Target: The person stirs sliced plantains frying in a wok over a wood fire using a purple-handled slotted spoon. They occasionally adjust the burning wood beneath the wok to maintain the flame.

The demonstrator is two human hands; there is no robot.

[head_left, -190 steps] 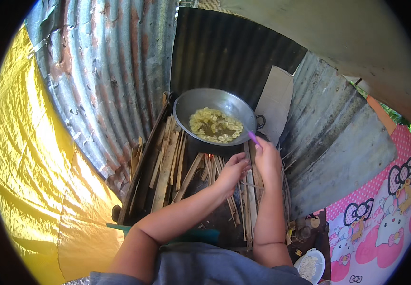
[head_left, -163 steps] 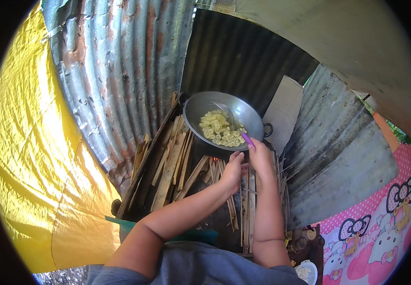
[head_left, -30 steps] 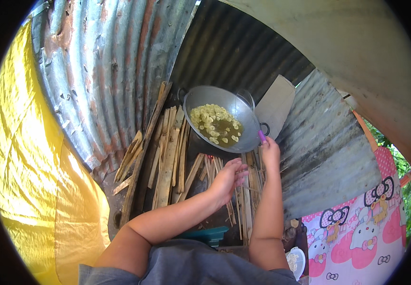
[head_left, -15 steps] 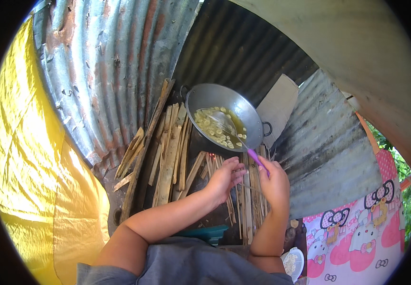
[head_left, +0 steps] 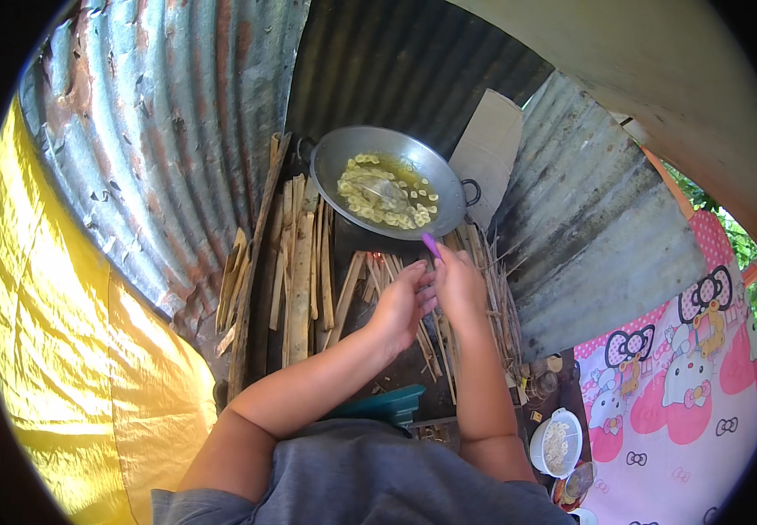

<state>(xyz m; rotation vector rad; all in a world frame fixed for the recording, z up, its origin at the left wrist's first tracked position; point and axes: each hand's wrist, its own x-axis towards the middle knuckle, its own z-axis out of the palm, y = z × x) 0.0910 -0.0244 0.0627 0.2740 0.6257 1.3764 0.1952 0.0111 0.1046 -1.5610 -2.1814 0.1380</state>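
A wide metal wok (head_left: 363, 138) holds yellowish oil with several pale round slices (head_left: 378, 214) in it. My right hand (head_left: 461, 287) is closed round the purple handle of a skimmer (head_left: 432, 246), just outside the wok's near rim. The skimmer's metal head lies among the slices, partly covered by oil and glare. Close beside the right hand, my left hand (head_left: 405, 306) is open with loosely bent fingers and holds nothing. Whether its fingertips touch the right hand, I cannot tell.
Split firewood (head_left: 301, 289) lies left of and below the wok, with embers (head_left: 377, 257) glowing under its near side. Corrugated metal sheets (head_left: 168, 131) and cardboard (head_left: 489, 149) stand around. A white bowl (head_left: 557, 443) with pale pieces sits at lower right, near a teal object (head_left: 378, 404).
My right hand has moved left and closer to my left hand, turning the skimmer's handle more upright. The slices have shifted in the oil. The whole view has also shifted.
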